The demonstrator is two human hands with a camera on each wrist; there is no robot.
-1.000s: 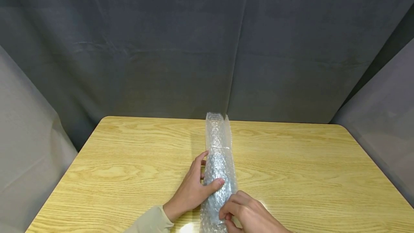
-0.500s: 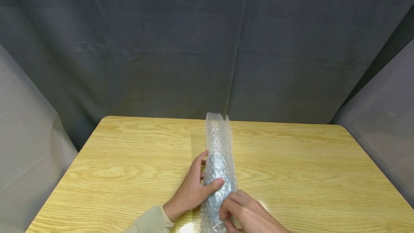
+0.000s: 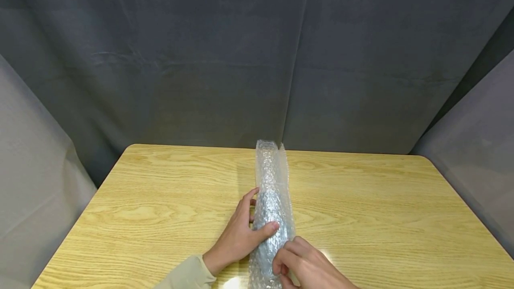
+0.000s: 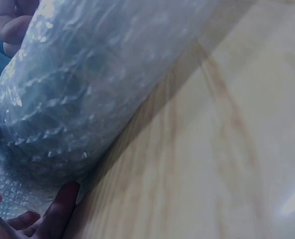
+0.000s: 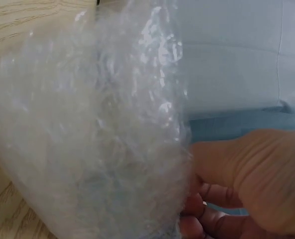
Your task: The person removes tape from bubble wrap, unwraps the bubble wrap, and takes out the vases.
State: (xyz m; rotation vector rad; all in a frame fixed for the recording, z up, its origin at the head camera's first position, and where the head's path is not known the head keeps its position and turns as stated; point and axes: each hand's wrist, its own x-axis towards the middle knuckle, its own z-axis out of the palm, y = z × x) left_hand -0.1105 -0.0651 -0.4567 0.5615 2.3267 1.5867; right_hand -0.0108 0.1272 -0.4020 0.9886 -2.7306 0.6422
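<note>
A long bundle in clear bubble wrap [image 3: 270,204] lies lengthwise on the wooden table, with something bluish-grey showing through its near half. My left hand [image 3: 241,235] grips it from the left, thumb across the top and fingers along the left side. In the left wrist view, a fingertip [image 4: 65,199] sits low where the bubble wrap meets the table. My right hand [image 3: 309,264], fingers curled, pinches the wrap near the front end. The right wrist view shows its thumb and fingertips [image 5: 192,224] at the wrap's edge, partly hidden behind the film.
The wood-grain table [image 3: 385,208] extends to both sides, its far edge close to a dark grey curtain [image 3: 201,57]. Lighter grey cloth panels [image 3: 32,182] hang at left and right. A loose flap of wrap stands along the bundle's right side.
The right fingertips shift very slightly on the wrap near the front end. The left hand and the bundle keep their places.
</note>
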